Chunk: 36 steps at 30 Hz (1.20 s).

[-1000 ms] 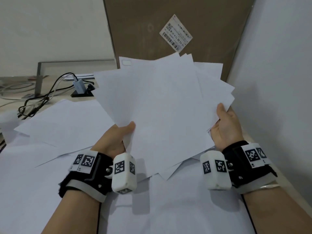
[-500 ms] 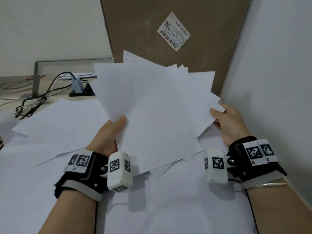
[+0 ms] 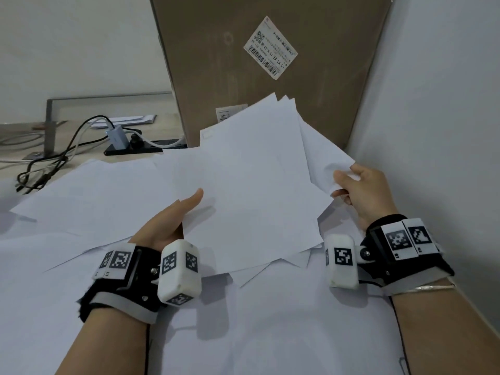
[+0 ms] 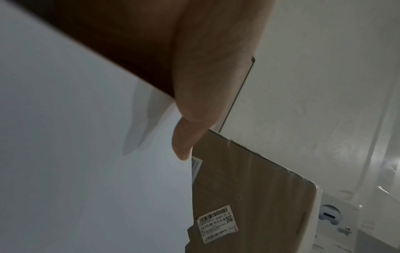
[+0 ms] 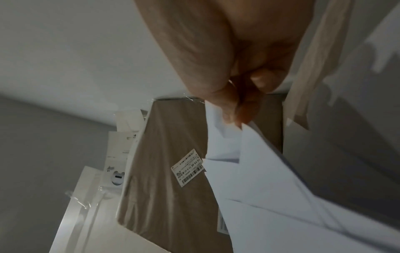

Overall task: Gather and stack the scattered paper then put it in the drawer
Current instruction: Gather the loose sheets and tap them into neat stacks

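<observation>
the fanned bundle of sheets [image 3: 251, 185] is held up off the desk between both hands, tilted back toward the brown cardboard box [image 3: 270, 63] at 12 o'clock, probably so its uneven edges can be worked square; its corners stick out at different angles, so it is not yet a tidy stack. the left hand [image 3: 167, 223] sits at the bundle's 8 o'clock edge, palm turned up, thumb laid straight across the top sheet and the other fingers hidden underneath, clamping the paper from both faces. the left wrist view shows only that thumb against the white sheet. the right hand [image 3: 359, 190] is at the 3 o'clock side, its fingertips drawn together and pinching the outer corners of a few sheets, which crumple slightly there; the right wrist view confirms fingers closed on the paper's edges, likely to pull the strays into line. both wrists are raised clear of the surface, forearms coming in from 6 o'clock, each wearing a black strap with a white marker block. more loose sheets [image 3: 94, 190] lie overlapping on the desk [image 3: 127, 158] under and to 9 o'clock of the bundle, still to be gathered. cables [image 3: 54, 161] and a power strip [image 3: 132, 148] sit at 10 o'clock. no drawer is in view, so that step looks some way off.
</observation>
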Each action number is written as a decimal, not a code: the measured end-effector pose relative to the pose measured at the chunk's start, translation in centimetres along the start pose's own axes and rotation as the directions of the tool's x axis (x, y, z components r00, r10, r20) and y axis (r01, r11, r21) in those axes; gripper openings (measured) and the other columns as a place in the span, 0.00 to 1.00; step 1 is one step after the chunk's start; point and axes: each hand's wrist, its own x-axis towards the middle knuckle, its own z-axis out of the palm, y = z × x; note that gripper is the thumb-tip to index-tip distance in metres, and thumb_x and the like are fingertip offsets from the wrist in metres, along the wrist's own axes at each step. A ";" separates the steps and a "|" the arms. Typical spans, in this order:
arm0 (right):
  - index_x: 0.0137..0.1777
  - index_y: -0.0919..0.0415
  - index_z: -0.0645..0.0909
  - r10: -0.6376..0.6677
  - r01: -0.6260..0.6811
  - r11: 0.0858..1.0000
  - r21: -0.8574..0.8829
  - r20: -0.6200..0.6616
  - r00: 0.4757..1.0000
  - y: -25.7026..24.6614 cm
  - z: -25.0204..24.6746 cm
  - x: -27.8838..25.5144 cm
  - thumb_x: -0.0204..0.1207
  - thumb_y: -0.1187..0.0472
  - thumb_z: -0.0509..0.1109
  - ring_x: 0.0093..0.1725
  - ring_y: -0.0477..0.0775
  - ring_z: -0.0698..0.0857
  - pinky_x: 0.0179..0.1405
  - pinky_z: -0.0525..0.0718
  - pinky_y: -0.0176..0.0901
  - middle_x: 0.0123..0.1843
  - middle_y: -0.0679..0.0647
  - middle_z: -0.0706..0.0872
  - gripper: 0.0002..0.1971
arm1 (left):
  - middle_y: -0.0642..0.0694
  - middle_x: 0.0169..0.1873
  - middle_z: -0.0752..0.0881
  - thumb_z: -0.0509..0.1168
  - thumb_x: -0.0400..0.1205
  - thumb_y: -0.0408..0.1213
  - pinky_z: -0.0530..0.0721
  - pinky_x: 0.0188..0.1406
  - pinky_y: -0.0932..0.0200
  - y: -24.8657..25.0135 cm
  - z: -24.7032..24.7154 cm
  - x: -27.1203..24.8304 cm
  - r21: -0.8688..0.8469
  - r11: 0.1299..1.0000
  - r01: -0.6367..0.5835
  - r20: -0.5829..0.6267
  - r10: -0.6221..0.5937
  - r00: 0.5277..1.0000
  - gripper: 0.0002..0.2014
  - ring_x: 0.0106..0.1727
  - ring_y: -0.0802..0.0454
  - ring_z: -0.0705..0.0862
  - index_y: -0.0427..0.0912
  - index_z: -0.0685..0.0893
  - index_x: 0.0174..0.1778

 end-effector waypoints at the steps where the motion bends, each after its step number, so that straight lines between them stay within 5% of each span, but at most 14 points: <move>1: 0.45 0.59 0.80 -0.015 0.016 0.999 -0.031 0.016 1.000 0.0 -0.1 -0.1 0.80 0.66 0.67 0.20 0.42 0.83 0.15 0.66 0.29 0.53 0.55 0.81 0.04 | 0.44 0.48 0.92 0.60 0.84 0.48 0.85 0.22 0.61 0.0 0.1 0.0 -0.014 1.000 0.018 -0.012 -0.018 1.000 0.19 0.34 0.51 0.91 0.42 0.81 0.67; 3: 0.38 0.56 0.80 -0.063 0.063 0.997 -0.041 0.015 0.998 -0.3 0.0 -0.5 0.81 0.68 0.66 0.20 0.41 0.83 0.16 0.67 0.29 0.43 0.53 0.82 0.10 | 0.42 0.54 0.89 0.62 0.84 0.47 0.85 0.22 0.61 0.0 0.1 0.2 -0.012 1.000 0.018 -0.023 -0.018 1.000 0.26 0.36 0.49 0.91 0.43 0.71 0.77; 5: 0.38 0.52 0.81 -0.123 0.123 0.992 0.031 -0.002 0.992 -0.9 0.1 -0.9 0.81 0.69 0.65 0.20 0.39 0.81 0.18 0.68 0.28 0.36 0.48 0.82 0.13 | 0.46 0.50 0.89 0.60 0.85 0.46 0.85 0.22 0.62 -0.1 0.3 0.4 0.017 1.000 0.011 -0.028 -0.010 1.000 0.24 0.35 0.52 0.91 0.45 0.70 0.78; 9: 0.41 0.52 0.84 -0.132 0.124 0.978 0.166 0.037 0.991 -1.4 0.3 -1.2 0.80 0.69 0.67 0.22 0.38 0.76 0.21 0.70 0.29 0.27 0.39 0.85 0.12 | 0.54 0.35 0.92 0.60 0.85 0.43 0.85 0.21 0.64 -0.3 0.3 0.5 0.022 1.000 0.003 -0.026 -0.003 1.000 0.06 0.30 0.57 0.90 0.51 0.79 0.55; 12: 0.41 0.53 0.82 -0.112 0.094 0.939 0.331 0.034 0.993 -1.5 0.2 -1.1 0.81 0.68 0.67 0.25 0.39 0.78 0.28 0.76 0.30 0.28 0.40 0.85 0.10 | 0.53 0.47 0.87 0.60 0.85 0.44 0.85 0.25 0.68 -0.2 0.4 0.4 0.053 0.999 -0.013 -0.045 0.015 0.999 0.05 0.38 0.56 0.88 0.52 0.78 0.55; 15: 0.40 0.54 0.79 -0.110 0.069 0.882 0.467 0.061 0.992 -1.8 -0.1 -1.1 0.82 0.68 0.64 0.28 0.38 0.81 0.33 0.80 0.30 0.29 0.41 0.86 0.11 | 0.43 0.60 0.87 0.60 0.85 0.43 0.88 0.42 0.59 -0.1 0.2 0.5 0.046 0.999 -0.015 -0.035 0.016 0.999 0.16 0.48 0.51 0.89 0.43 0.80 0.67; 17: 0.39 0.54 0.79 -0.116 0.079 0.872 0.482 0.047 0.992 -1.8 -0.2 -1.1 0.82 0.69 0.64 0.28 0.38 0.82 0.33 0.83 0.30 0.28 0.41 0.85 0.12 | 0.44 0.50 0.91 0.60 0.85 0.42 0.88 0.34 0.60 -0.2 0.3 0.6 0.048 0.999 -0.008 -0.047 0.011 0.999 0.17 0.39 0.54 0.91 0.39 0.79 0.68; 19: 0.39 0.55 0.81 -0.131 0.104 0.862 0.496 0.020 0.991 -1.8 -0.3 -1.1 0.82 0.69 0.64 0.29 0.38 0.83 0.34 0.83 0.30 0.29 0.41 0.86 0.12 | 0.51 0.31 0.91 0.58 0.86 0.41 0.82 0.20 0.68 -0.1 0.5 0.7 0.077 0.997 -0.005 -0.053 0.009 0.999 0.12 0.26 0.59 0.88 0.39 0.81 0.58; 21: 0.40 0.54 0.82 -0.148 0.120 0.845 0.521 0.013 0.989 -1.7 -0.4 -0.9 0.82 0.69 0.64 0.32 0.39 0.84 0.37 0.84 0.30 0.31 0.41 0.86 0.12 | 0.55 0.23 0.88 0.56 0.87 0.41 0.78 0.14 0.70 0.0 0.7 0.5 0.103 0.995 -0.016 -0.050 0.022 0.999 0.09 0.21 0.60 0.86 0.42 0.80 0.52; 26: 0.41 0.56 0.81 -0.134 0.132 0.810 0.572 -0.038 0.990 -1.7 -0.6 -0.5 0.81 0.69 0.66 0.33 0.40 0.82 0.39 0.83 0.30 0.32 0.43 0.85 0.09 | 0.47 0.46 0.86 0.62 0.84 0.40 0.88 0.32 0.62 -0.5 0.7 1.2 0.018 0.999 -0.047 -0.103 0.048 0.993 0.22 0.41 0.54 0.88 0.38 0.73 0.74; 32: 0.40 0.57 0.78 -0.122 0.110 0.817 0.567 -0.018 0.992 -1.5 -0.7 -0.4 0.82 0.69 0.64 0.31 0.42 0.83 0.40 0.85 0.32 0.31 0.45 0.83 0.11 | 0.48 0.34 0.91 0.59 0.86 0.37 0.85 0.22 0.64 -0.4 0.6 1.1 0.040 0.999 0.011 -0.037 -0.010 0.999 0.10 0.29 0.55 0.90 0.39 0.81 0.59; 36: 0.45 0.58 0.81 0.033 -0.063 0.929 0.365 0.088 0.996 -0.5 -1.2 0.3 0.82 0.68 0.64 0.30 0.44 0.86 0.37 0.86 0.36 0.36 0.49 0.86 0.07 | 0.38 0.51 0.89 0.60 0.86 0.32 0.89 0.30 0.56 -0.4 0.3 1.3 0.068 0.995 0.079 -0.059 -0.075 0.995 0.15 0.39 0.45 0.90 0.34 0.77 0.69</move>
